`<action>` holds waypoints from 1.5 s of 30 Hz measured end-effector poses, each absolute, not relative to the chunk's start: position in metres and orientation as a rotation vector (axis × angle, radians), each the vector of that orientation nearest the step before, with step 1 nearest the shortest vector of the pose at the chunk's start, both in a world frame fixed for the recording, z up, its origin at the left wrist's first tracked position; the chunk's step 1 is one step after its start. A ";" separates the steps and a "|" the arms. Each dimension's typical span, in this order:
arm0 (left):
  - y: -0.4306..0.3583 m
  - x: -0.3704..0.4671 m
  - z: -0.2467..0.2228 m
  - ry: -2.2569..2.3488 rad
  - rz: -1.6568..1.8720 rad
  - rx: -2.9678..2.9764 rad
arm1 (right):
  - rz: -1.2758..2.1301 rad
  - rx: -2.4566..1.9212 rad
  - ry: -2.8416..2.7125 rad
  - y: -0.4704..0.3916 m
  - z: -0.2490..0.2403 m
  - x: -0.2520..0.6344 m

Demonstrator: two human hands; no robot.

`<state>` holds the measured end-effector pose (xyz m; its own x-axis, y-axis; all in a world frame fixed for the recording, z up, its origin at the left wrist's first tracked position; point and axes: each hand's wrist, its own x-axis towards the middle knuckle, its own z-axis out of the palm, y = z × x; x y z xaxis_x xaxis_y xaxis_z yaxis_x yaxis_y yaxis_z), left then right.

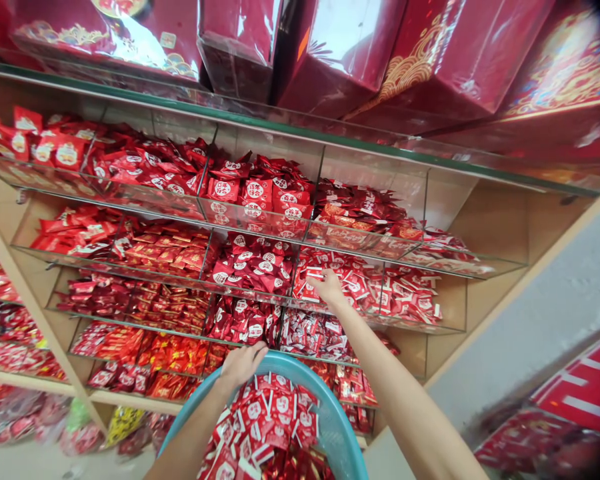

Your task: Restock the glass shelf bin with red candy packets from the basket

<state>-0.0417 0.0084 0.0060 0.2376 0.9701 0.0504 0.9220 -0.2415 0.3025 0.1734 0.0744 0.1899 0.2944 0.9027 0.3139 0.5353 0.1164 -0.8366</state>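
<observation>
My right hand (329, 288) reaches into a shelf compartment of red and white packets (357, 283), its fingers pinched on one red packet (314, 273) with a white edge. My left hand (244, 363) rests at the far rim of a blue plastic basket (347, 427), fingers bent over the edge; whether they hold anything besides the rim is hidden. Many red packets with white edges (280, 407) fill the basket, and some darker shiny red ones lie nearest me.
Glass-fronted shelves (260, 227) with dividers hold red packets in several rows. Large dark red boxes (345, 53) stand on the top shelf. Wooden uprights (35, 313) frame the unit. Bagged goods (123, 425) lie at the lower left, and a red package (585, 387) is at the right.
</observation>
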 end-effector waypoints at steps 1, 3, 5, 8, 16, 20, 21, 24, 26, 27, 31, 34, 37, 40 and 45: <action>0.008 -0.042 0.006 1.788 0.335 2.297 | 0.458 -1.512 -1.369 0.073 0.189 0.173; 0.008 -0.041 0.006 1.790 0.332 2.293 | 0.455 -1.433 -1.363 0.070 0.186 0.173; 0.008 -0.041 0.007 1.792 0.329 2.291 | 0.456 -1.360 -1.339 0.069 0.185 0.173; 0.008 -0.041 0.009 1.796 0.324 2.288 | 0.498 -1.270 -1.275 0.071 0.185 0.176; 0.006 -0.040 0.012 1.790 0.306 2.275 | 0.703 -1.077 -1.136 0.031 0.216 0.196; 0.008 -0.040 0.009 1.787 0.302 2.273 | 0.948 -0.956 -1.218 -0.033 0.208 0.185; 0.009 -0.040 0.008 1.787 0.299 2.271 | 1.036 -0.958 -1.265 -0.048 0.198 0.180; 0.009 -0.039 0.007 1.780 0.290 2.273 | 1.371 -0.967 -1.305 -0.077 0.145 0.165; 0.008 -0.039 0.008 1.778 0.286 2.276 | 1.504 -1.023 -1.308 -0.083 0.100 0.159; 0.008 -0.039 0.009 1.779 0.284 2.276 | 1.536 -1.078 -1.318 -0.084 0.078 0.158; 0.007 -0.039 0.011 1.788 0.276 2.267 | 1.661 -1.185 -1.456 -0.077 0.015 0.161; 0.006 -0.039 0.012 1.796 0.270 2.251 | 1.690 -1.256 -1.721 -0.070 -0.002 0.164; 0.006 -0.039 0.012 1.795 0.265 2.240 | 1.746 -1.315 -1.907 -0.061 -0.006 0.162; 0.007 -0.039 0.011 1.788 0.265 2.238 | 1.800 -1.328 -1.994 -0.051 -0.010 0.157; 0.007 -0.040 0.010 1.788 0.272 2.240 | 1.701 -1.371 -2.124 -0.047 -0.017 0.155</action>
